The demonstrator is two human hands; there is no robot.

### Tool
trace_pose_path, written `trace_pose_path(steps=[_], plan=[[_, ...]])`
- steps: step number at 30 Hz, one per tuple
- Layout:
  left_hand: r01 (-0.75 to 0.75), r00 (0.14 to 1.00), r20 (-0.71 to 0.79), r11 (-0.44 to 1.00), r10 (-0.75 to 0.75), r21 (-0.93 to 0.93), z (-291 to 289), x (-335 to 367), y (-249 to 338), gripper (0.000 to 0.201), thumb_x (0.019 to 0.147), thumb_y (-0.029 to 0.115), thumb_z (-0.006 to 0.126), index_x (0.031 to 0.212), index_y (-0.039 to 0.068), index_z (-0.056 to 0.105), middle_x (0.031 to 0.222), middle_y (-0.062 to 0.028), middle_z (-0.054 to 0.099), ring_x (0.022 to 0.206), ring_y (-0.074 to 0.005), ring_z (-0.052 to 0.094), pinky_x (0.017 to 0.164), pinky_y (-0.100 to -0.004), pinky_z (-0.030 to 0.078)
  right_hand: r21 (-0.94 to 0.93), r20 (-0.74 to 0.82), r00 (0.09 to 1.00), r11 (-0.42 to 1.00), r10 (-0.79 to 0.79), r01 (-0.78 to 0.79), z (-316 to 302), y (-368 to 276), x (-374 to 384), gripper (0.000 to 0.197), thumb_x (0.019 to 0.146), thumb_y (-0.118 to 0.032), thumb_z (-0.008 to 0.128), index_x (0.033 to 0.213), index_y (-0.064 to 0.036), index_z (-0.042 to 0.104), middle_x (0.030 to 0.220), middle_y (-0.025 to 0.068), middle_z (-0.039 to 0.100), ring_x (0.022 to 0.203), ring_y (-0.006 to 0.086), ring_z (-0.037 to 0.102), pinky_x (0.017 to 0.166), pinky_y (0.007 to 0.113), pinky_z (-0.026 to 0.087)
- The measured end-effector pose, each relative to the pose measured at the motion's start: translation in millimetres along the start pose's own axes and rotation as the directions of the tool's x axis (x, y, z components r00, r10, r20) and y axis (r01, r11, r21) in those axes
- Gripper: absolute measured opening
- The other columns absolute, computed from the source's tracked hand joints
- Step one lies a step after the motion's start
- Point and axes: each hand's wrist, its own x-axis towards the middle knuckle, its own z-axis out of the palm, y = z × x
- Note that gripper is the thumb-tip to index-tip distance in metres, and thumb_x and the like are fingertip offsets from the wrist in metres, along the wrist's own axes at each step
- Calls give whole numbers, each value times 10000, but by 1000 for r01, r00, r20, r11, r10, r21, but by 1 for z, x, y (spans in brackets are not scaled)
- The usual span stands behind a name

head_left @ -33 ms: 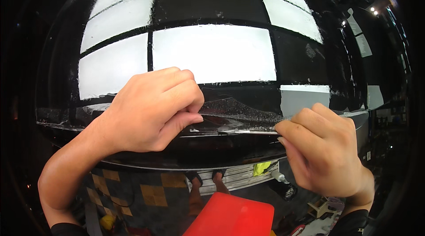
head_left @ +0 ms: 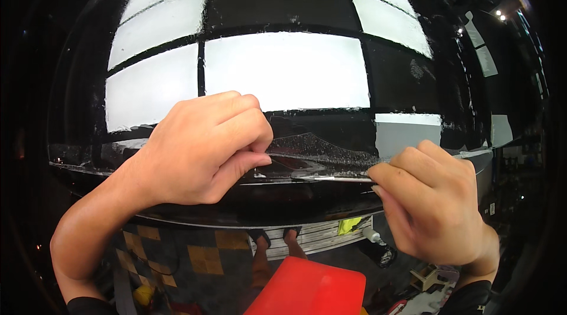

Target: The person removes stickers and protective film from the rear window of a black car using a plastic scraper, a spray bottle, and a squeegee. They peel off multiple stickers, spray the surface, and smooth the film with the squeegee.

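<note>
A glossy black curved panel (head_left: 277, 7), like a car's body panel, fills the upper view and mirrors large white light rectangles. Over its near part lies a sheet of clear film (head_left: 322, 148), wet and speckled with tiny bubbles, its edge running along the panel's near rim. My left hand (head_left: 204, 149) is closed, thumb and fingers pinching the film edge left of the middle. My right hand (head_left: 434, 200) pinches the same edge farther right, beside a thin pale line along it. The film between the fingertips is partly hidden.
Below the panel are my feet on a white slatted platform (head_left: 313, 241) and a red rounded surface (head_left: 313, 285) close to me. A yellow-green cloth (head_left: 348, 225) and a white bottle (head_left: 371, 234) lie on the platform's right. A small stool (head_left: 426, 278) stands at lower right.
</note>
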Motion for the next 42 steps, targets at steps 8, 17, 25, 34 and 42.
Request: trace_pose_path(steps=[8,17,25,34,42], plan=[[8,1000,2,998,-8,-67,1,4,-8,212,866,102,834,930,98,633,856,-45,607,768,-284,634,624,-396,493,115,-23,1000,993,4,-1,2,14,2,343,660,54,795,995,-18,792,834,90,685,660,258,623,557,361,465],[-25,1000,-18,999,24,-48,4,8,-11,216,863,141,853,932,104,652,857,-42,589,738,-261,616,625,-381,490,178,-47,999,984,10,-2,2,20,3,360,646,34,798,1005,0,798,807,100,694,642,250,661,524,352,481],[-44,999,-21,998,44,-33,5,8,-14,222,851,135,860,937,101,659,859,-47,590,737,-251,611,627,-375,488,154,-22,999,987,-48,51,5,24,5,362,657,43,810,1017,25,789,821,107,700,632,239,649,509,342,454],[-49,998,-35,998,48,-43,7,7,-14,232,842,124,863,931,100,650,857,-46,590,732,-253,608,615,-379,480,136,-22,999,989,-48,50,6,22,4,374,667,46,806,1040,22,788,831,109,701,642,246,653,528,345,473],[-68,997,-36,998,67,-17,8,7,-16,274,812,93,889,928,127,644,811,-21,622,697,-239,596,633,-383,441,142,14,999,989,-38,36,5,20,4,378,664,49,807,1041,31,785,841,117,703,637,252,646,529,350,476]])
